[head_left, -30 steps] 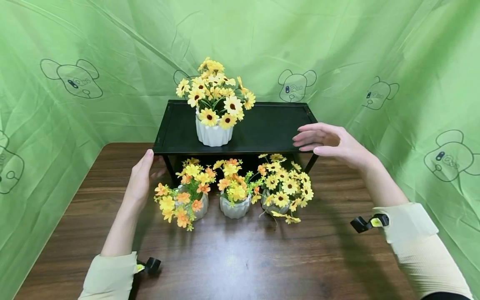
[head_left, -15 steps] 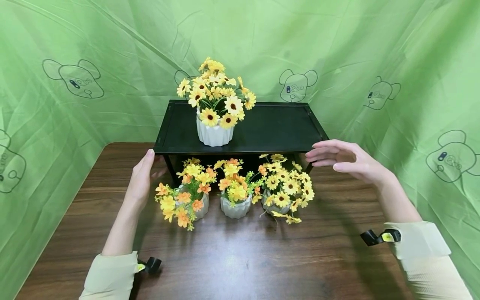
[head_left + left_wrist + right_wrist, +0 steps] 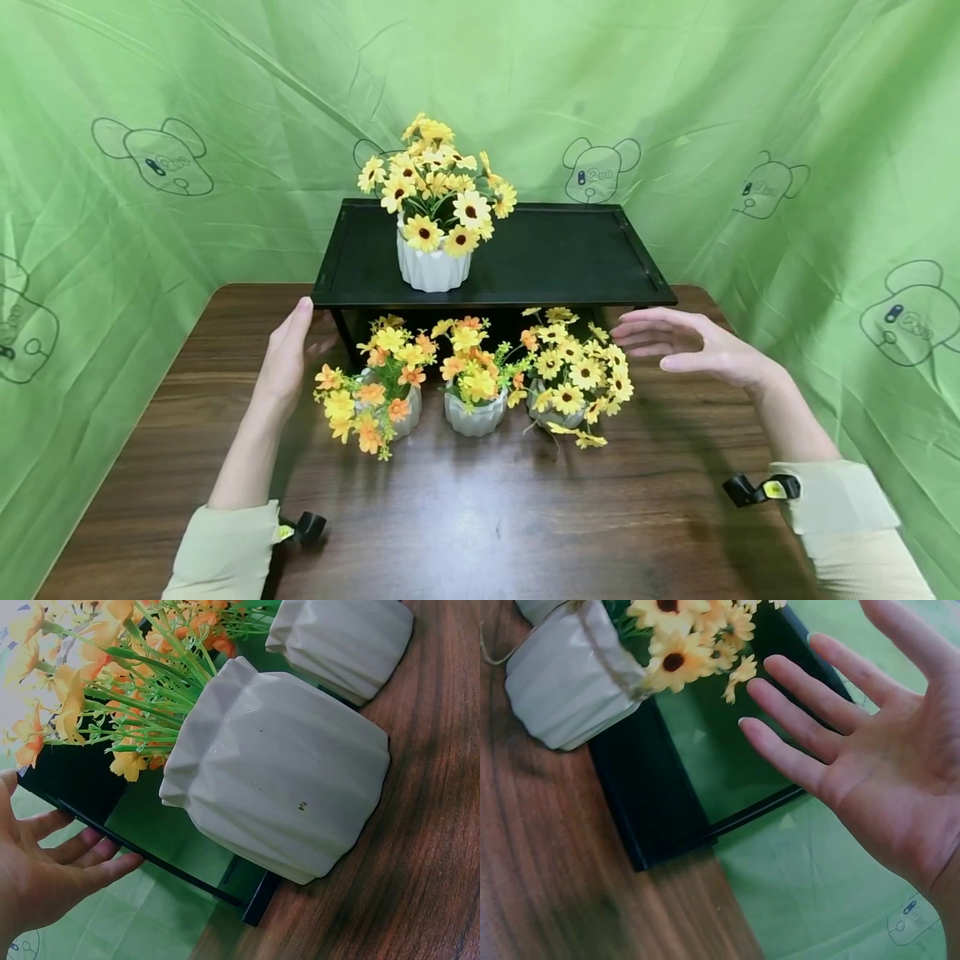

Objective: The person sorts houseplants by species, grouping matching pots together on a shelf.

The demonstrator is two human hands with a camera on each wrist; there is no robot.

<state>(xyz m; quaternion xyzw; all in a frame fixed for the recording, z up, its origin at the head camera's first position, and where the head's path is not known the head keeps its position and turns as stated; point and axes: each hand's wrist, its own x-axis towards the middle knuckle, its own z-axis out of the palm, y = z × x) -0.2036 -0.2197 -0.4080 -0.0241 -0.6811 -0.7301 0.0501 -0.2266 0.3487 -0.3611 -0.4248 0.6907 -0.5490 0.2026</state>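
Flowerpots stand before shelf.

On the green curtain, outlined animal heads across the upper frame and far sides carry a dark oval mark and lettering resembling "Qoo", the first letter unclear. Yellow labels on black wrist devices, lower left and lower right, are unreadable.
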